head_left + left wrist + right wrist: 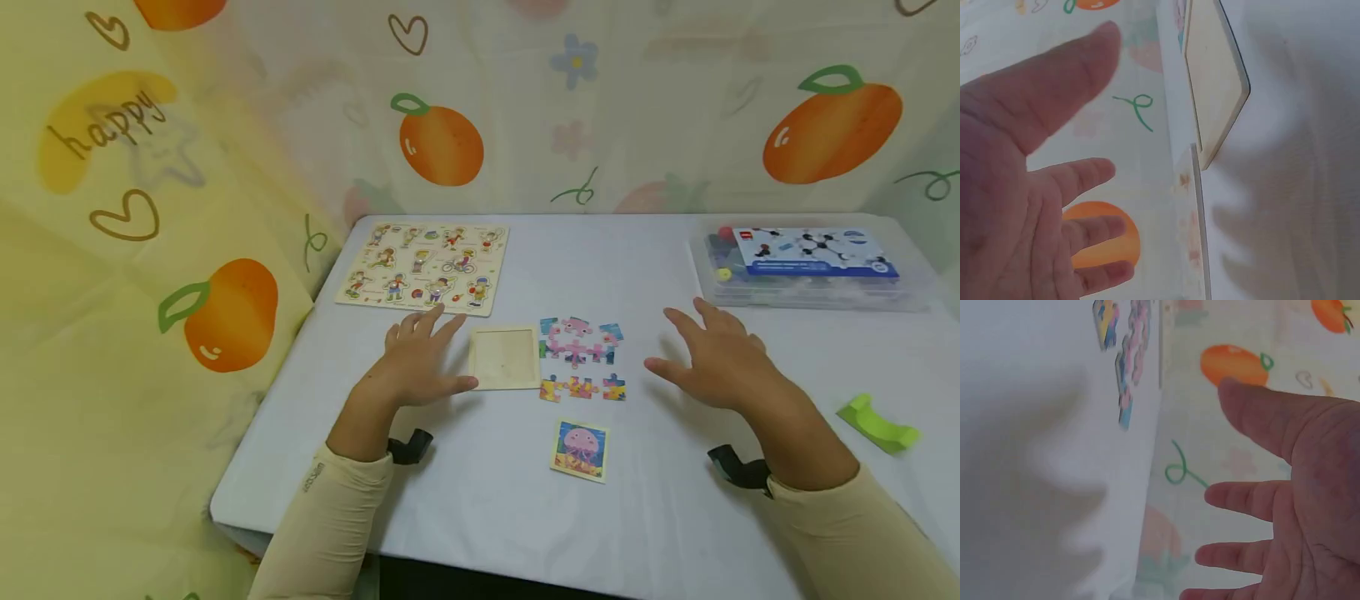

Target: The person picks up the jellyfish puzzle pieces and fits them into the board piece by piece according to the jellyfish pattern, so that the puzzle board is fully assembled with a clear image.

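My left hand (420, 358) is spread beside the left edge of a shallow wooden puzzle tray (504, 358), its fingers straight and holding nothing. In the left wrist view the tray (1216, 81) appears beyond the thumb. To the right of the tray lie several loose jigsaw pieces (576, 351) in rough rows, pink in the middle and yellow along the bottom. A small square picture card (581, 451) with a pink jellyfish lies below them. Over the table to the right, my right hand (712, 354) is also spread, with nothing in it; the pieces (1132, 350) show past its thumb.
A wooden board with figures of children (427, 267) lies at the back left. At the back right stands a clear plastic box (806, 262) with a molecule-model label. A curved lime-green piece (877, 423) lies right of my right wrist. Printed cloth hangs behind the white table (480, 492).
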### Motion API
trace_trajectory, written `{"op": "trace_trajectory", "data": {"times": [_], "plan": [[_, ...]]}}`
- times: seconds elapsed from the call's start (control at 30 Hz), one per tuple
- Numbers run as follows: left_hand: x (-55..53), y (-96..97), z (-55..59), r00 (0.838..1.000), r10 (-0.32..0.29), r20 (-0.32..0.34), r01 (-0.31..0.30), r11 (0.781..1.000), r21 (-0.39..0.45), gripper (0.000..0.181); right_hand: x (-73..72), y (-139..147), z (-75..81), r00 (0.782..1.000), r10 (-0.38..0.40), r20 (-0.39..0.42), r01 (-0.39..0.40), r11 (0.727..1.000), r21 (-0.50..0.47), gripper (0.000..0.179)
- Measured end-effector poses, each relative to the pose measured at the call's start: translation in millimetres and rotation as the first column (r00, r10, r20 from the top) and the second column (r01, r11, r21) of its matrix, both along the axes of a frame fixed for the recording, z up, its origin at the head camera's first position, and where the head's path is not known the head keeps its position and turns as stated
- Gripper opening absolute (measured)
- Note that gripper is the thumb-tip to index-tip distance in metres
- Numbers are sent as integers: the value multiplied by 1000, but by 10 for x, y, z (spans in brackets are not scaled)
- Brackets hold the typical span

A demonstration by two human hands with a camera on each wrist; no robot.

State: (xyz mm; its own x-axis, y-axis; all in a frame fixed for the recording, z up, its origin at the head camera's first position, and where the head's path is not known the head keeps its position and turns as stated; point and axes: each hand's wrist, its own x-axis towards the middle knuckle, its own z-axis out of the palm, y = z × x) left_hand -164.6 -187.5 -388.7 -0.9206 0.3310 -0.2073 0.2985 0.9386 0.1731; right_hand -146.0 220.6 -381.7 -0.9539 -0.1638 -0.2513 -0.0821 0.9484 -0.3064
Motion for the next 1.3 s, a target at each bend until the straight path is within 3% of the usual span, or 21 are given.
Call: {"op": "trace_trajectory", "data": {"times": [0.27, 0.5, 0.83, 1.03, 1.17, 1.3], "plan": [[-16, 68, -105, 997, -46, 63, 47, 999, -16, 84, -361, -595, -4, 994, 107, -34, -107, 994, 20, 71], [-39, 172, -197, 988, -141, 62, 146, 986, -85, 73, -658, -1012, -108, 979, 203, -13, -201, 977, 71, 55], [-85, 255, -227, 985, -156, 77, 165, 978, -127, 62, -917, -1165, -273, 974, 224, -18, -223, 974, 47, 35], [-99, 230, -264, 987, -146, 72, 155, 978, -143, 62, -1002, -1188, -275, 990, 142, -8, -142, 980, -141, 18], [-101, 212, -268, 988, -135, 75, 144, 981, -129, 63, -1027, -1266, -234, 994, 106, 16, -96, 945, -314, 10], [-99, 205, -247, 989, -132, 71, 139, 983, -117, 63, -1030, -1466, -225, 982, 146, 120, -86, 910, -406, 11]]}}
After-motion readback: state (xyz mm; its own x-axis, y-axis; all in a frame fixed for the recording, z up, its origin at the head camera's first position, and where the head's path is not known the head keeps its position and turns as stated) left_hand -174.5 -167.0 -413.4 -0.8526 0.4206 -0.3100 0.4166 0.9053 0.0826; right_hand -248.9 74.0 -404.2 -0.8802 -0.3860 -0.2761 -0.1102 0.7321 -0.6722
